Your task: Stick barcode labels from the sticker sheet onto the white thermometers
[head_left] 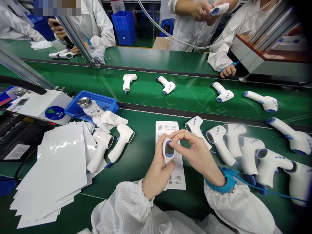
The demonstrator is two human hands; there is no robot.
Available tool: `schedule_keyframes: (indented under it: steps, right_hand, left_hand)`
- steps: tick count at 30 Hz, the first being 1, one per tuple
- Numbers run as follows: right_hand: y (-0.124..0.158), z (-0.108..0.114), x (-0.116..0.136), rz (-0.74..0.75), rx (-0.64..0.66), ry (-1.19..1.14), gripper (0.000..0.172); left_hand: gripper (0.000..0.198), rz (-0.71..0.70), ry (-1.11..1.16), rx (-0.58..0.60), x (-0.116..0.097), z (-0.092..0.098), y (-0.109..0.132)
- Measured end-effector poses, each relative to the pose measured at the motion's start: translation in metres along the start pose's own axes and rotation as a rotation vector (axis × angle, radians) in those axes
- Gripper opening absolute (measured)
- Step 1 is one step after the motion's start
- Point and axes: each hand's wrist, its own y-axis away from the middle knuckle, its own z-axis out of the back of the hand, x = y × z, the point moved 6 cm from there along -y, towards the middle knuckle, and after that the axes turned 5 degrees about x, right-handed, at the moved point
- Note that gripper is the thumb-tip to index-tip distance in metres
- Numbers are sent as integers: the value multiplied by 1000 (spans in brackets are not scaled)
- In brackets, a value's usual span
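Note:
My left hand (157,170) is wrapped round the grip of a white thermometer gun (168,150), its dark screen facing up. My right hand (195,151) pinches at the edge of that screen with thumb and forefinger; what the fingertips hold is too small to see. Both hands hover over a white sheet of printed labels (170,126) lying on the green table. A blue wrist strap (225,182) with a cord circles my right wrist.
Several thermometer guns (243,149) lie in a row to the right, and two more (114,143) to the left beside a pile of glossy white sheets (56,165). A blue tray (97,102) sits beyond. Guns ride the conveyor (190,91). Other people work across it.

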Motion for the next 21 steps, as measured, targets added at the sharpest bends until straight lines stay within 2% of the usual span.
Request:
schedule_keyframes:
  steps: [7,16,21]
  right_hand:
    - [2,1,-1,18,-38,-33,10]
    - [1,0,1,33,-46,-18,9]
    - [0,0,-1,37,-46,-8,9]
  left_hand:
    - [73,-9,-30,1,-3,-1,2]
    - [73,8,69,14,-7,-1,3]
    - [57,-14,66,-93,-11,5,5]
